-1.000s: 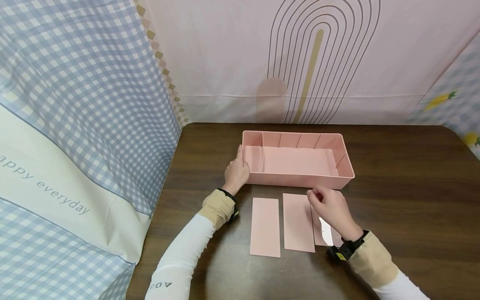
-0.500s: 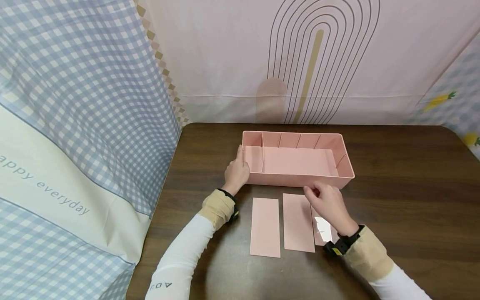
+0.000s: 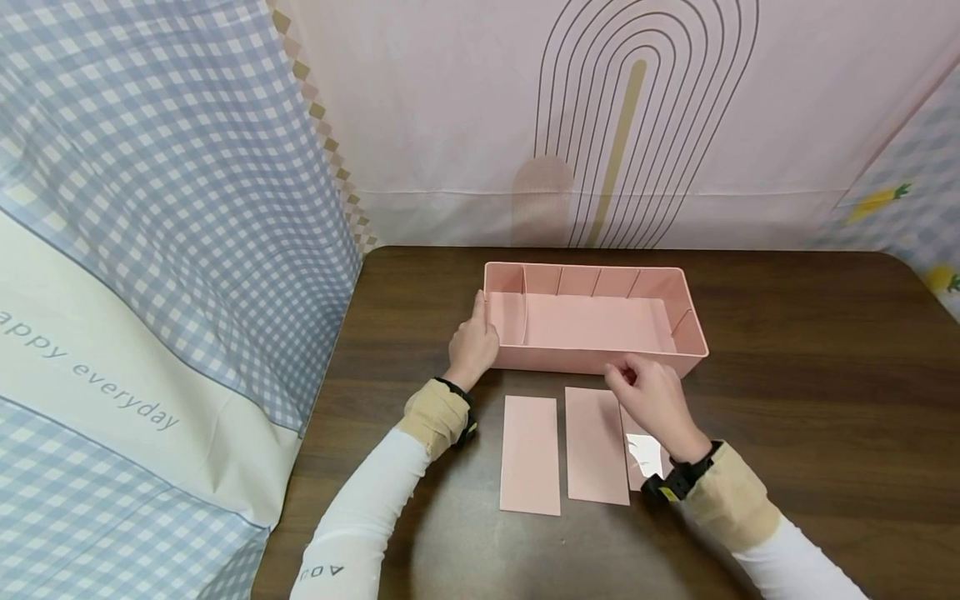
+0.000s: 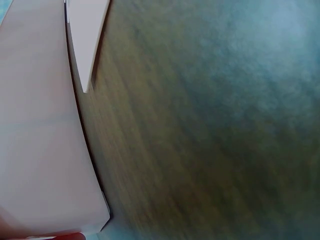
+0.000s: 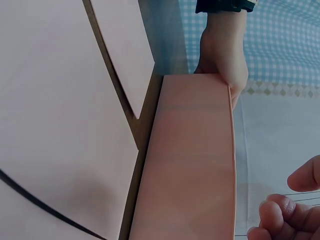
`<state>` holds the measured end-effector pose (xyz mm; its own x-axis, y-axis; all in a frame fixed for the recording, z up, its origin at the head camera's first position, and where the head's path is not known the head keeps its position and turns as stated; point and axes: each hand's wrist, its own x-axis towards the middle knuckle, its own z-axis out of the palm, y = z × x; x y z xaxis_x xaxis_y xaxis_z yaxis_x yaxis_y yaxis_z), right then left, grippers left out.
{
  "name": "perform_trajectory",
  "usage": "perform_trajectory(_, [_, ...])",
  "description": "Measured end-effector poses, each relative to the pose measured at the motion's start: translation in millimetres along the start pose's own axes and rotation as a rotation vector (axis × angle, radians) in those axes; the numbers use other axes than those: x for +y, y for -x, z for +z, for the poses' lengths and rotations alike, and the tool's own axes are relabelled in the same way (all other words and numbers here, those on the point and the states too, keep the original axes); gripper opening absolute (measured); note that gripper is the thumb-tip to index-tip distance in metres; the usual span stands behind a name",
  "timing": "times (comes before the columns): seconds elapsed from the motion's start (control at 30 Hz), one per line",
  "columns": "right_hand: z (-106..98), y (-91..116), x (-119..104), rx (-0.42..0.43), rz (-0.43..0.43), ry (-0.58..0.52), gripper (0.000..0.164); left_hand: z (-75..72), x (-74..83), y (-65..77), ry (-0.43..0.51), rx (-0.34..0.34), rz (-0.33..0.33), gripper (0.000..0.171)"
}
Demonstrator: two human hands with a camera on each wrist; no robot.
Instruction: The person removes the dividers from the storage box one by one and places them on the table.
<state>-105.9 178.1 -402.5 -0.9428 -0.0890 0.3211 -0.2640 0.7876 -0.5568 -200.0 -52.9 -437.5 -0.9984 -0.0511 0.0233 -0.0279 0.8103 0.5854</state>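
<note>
A long pink box (image 3: 585, 360) stands on the table, with one thin divider (image 3: 527, 308) upright near its left end. My left hand (image 3: 472, 342) rests against the box's left end, index finger straight along the outer wall. In front of the box lie three flat pink panels: a left panel (image 3: 530, 454), a middle panel (image 3: 597, 450) and a glossy right panel (image 3: 645, 458), partly hidden by my right arm. Above them, by the box's front wall, my right hand (image 3: 654, 396) holds nothing. In the right wrist view its fingers (image 5: 282, 210) are loosely curled, apart from the thumb.
The dark wooden table (image 3: 810, 375) extends to both sides of the box. A pale patterned cloth (image 3: 442, 125) hangs behind its far edge, and a blue checked cloth (image 3: 187, 208) hangs along the left. Grooves line the box's inner back wall.
My right hand has shifted slightly forward and left, towards the box's front wall, and uncovers a little more of the glossy panel. The left hand, box and panels stay in place.
</note>
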Motion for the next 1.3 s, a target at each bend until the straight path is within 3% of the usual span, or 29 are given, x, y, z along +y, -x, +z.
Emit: perform_trajectory(1.3, [14.2, -37.4, -27.5, -0.059, 0.018, -0.067, 0.022, 0.9, -1.7, -0.8, 0.023, -0.008, 0.002, 0.055])
